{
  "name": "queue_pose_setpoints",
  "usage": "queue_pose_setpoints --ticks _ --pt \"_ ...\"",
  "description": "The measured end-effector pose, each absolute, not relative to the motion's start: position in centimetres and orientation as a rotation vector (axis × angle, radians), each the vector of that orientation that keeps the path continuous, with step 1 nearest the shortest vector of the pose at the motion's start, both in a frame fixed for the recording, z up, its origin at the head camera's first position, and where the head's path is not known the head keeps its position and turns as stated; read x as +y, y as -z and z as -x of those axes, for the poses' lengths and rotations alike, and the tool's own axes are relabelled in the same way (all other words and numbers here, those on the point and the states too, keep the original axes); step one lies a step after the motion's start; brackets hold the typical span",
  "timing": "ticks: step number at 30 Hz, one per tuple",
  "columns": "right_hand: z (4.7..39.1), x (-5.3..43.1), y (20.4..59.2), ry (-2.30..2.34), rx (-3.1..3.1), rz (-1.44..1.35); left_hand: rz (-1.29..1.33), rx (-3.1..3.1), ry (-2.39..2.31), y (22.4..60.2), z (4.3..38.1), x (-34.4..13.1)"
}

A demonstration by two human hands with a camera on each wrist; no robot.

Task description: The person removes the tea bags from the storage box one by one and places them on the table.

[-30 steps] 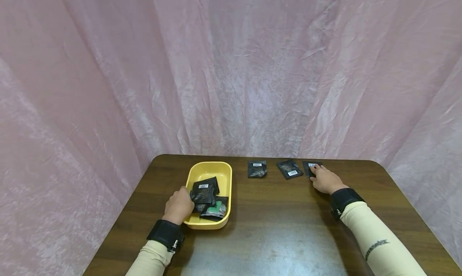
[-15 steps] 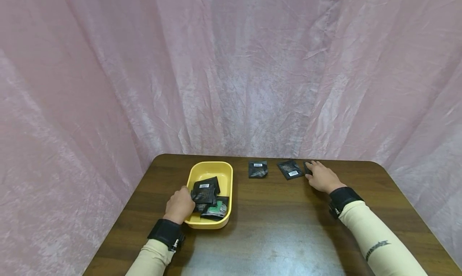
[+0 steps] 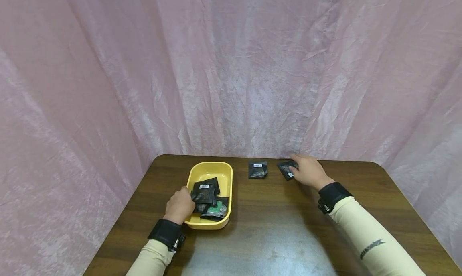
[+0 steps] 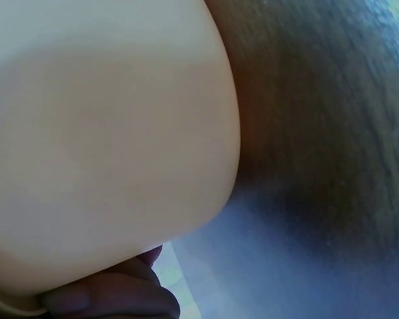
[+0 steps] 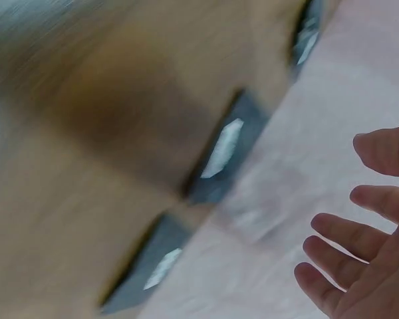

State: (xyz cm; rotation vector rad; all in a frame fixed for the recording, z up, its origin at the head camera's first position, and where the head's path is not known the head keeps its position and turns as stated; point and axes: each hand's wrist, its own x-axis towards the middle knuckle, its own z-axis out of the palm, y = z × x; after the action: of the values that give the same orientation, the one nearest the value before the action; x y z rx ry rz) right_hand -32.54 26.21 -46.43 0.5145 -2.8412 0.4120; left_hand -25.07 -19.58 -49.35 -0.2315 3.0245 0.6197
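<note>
My left hand (image 3: 179,205) grips the left side of a yellow plastic tub (image 3: 208,168). In the left wrist view its fingers (image 4: 116,292) curl against the edge of the tub's wall (image 4: 120,139). Several flat black packets (image 3: 204,193) lie overlapping inside; one shows a green patch. Over the right part of the table is my right hand (image 3: 308,172), partly covering a black packet (image 3: 285,168). In the right wrist view that hand (image 5: 384,272) has its fingers spread, holding nothing. Three packets with white labels, such as the middle packet (image 5: 229,146), appear there, blurred.
Left of my right hand, another black packet (image 3: 257,170) with a barcode label lies near the far edge of the brown wooden table (image 3: 260,228). A pink curtain (image 3: 231,87) hangs just behind the table and around its sides.
My right hand has left the rightmost packet, risen and moved left, and now overlaps the packet beside it in the head view. My left hand and the tub stay put.
</note>
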Motion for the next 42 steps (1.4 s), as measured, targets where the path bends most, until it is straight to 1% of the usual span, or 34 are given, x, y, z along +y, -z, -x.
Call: queue_pose_setpoints --ticks 6,13,19,27,34,42 --pt "32.1 21.2 44.3 -0.381 -2.769 -0.638 0.22 3.027 -0.61 49.3 25.2 -19.7" --pt "30.8 15.5 42.0 -0.404 -2.731 -0.799 0.222 3.026 -0.613 49.4 25.3 -19.6" --pt "30.5 11.4 41.3 -0.369 -2.712 -0.909 0.215 3.026 -0.606 49.5 25.3 -19.5" --pt "29.9 6.5 41.8 -0.352 -2.727 -1.035 0.21 3.019 -0.648 49.4 25.4 -19.6" --pt "28.9 2.8 43.9 -0.318 -2.808 -1.088 0.229 3.028 -0.635 49.8 25.1 -19.9" --pt "28.1 0.1 45.5 -0.111 -2.885 -1.215 0.221 3.042 -0.613 49.5 25.1 -19.9"
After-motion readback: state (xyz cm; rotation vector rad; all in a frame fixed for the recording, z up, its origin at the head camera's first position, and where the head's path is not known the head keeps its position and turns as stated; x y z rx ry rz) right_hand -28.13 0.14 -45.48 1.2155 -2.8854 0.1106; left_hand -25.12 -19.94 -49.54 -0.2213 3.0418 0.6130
